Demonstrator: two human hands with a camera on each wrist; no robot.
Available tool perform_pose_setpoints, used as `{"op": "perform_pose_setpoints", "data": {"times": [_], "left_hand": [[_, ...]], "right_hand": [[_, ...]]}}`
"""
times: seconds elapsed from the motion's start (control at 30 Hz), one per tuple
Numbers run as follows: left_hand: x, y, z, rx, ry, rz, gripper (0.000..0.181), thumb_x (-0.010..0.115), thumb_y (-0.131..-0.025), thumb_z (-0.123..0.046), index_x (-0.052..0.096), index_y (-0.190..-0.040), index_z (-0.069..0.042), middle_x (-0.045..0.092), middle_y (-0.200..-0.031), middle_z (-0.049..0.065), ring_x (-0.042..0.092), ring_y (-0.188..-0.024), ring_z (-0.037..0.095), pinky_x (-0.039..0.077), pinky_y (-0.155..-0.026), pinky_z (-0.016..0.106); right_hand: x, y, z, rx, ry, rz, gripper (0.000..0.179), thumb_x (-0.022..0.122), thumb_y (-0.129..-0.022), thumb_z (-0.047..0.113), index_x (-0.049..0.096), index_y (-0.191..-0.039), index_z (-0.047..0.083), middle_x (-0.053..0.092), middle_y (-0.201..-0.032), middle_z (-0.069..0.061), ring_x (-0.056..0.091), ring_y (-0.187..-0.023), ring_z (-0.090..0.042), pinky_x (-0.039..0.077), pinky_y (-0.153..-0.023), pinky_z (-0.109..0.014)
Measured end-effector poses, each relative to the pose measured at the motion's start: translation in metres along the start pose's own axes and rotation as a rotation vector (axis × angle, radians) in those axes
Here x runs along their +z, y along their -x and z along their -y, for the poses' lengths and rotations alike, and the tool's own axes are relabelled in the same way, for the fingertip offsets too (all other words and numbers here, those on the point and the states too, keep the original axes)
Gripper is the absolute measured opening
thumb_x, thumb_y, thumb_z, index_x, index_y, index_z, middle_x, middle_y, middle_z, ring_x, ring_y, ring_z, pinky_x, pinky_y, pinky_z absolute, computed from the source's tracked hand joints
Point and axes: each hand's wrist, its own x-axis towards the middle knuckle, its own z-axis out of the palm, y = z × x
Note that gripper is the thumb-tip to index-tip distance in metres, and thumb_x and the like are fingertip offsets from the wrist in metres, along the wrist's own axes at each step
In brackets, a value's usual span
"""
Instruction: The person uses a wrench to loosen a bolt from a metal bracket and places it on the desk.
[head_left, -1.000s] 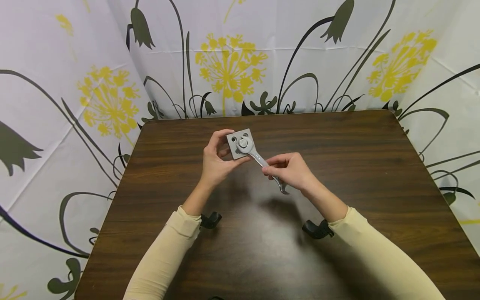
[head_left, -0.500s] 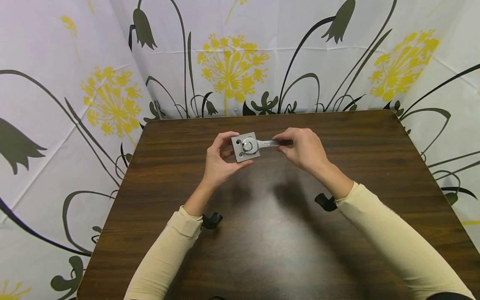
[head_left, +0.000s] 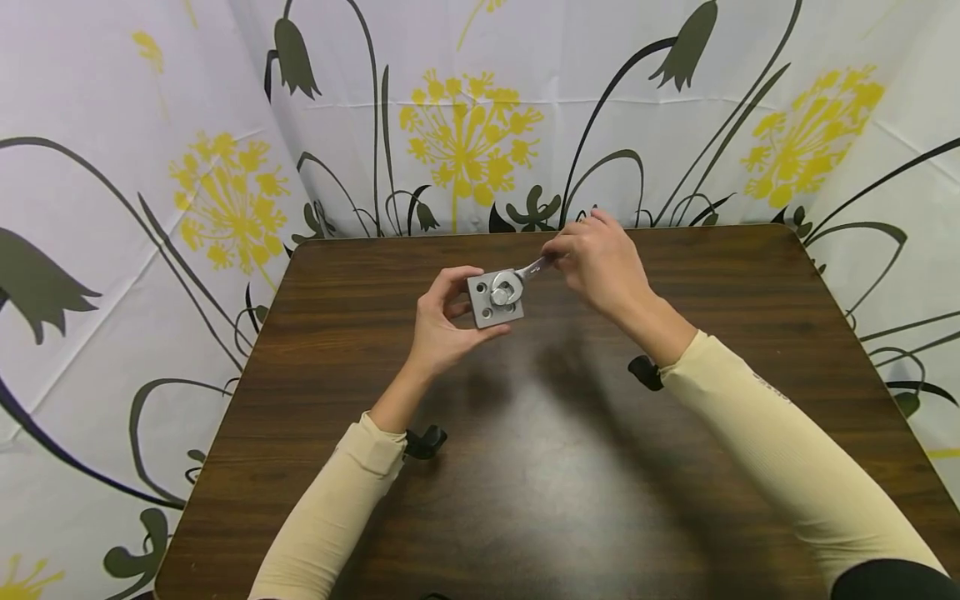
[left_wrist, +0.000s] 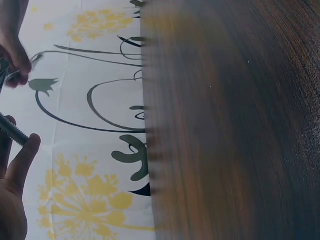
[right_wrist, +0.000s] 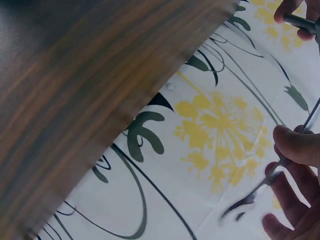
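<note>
In the head view my left hand [head_left: 442, 329] holds a small grey metal block [head_left: 477, 302] by its edges, thumb below and fingers above. Several holes show in its face. A bolt head [head_left: 500, 297] stands out near the middle of that face, and its threaded shank [left_wrist: 13, 132] sticks out behind, as the left wrist view shows. Around the bolt head lies the ring end of a combination wrench [head_left: 532, 268]; whether it is fully seated I cannot tell. My right hand [head_left: 606, 265] pinches the wrench handle, up and right of the block. The wrench's free end [right_wrist: 245, 201] shows in the right wrist view.
Both hands are raised above a dark wood-grain table [head_left: 360, 292]. Behind its far edge hangs a white curtain [head_left: 585, 117] printed with yellow and grey-green flowers. A black wrist mount [head_left: 425, 442] sits under the left wrist, another under the right.
My right hand has swung the wrench handle counterclockwise, from pointing down-right through level to up-right. The left hand still holds the block, shifted slightly right in view.
</note>
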Motion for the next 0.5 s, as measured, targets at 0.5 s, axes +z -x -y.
{"op": "perform_pose_setpoints", "data": {"times": [0.5], "left_hand": [[-0.006, -0.001, 0.004, 0.015, -0.006, -0.047, 0.072, 0.087, -0.053, 0.013, 0.051, -0.116, 0.01, 0.061, -0.112, 0.015, 0.063, -0.096, 0.023, 0.055, -0.074, 0.05]], "right_hand": [[0.02, 0.049, 0.03, 0.88, -1.423, 0.281, 0.02, 0.072, -0.086, 0.01, 0.068, -0.104, 0.004, 0.072, -0.088, -0.004, 0.068, -0.078, -0.013, 0.058, -0.07, -0.034]]}}
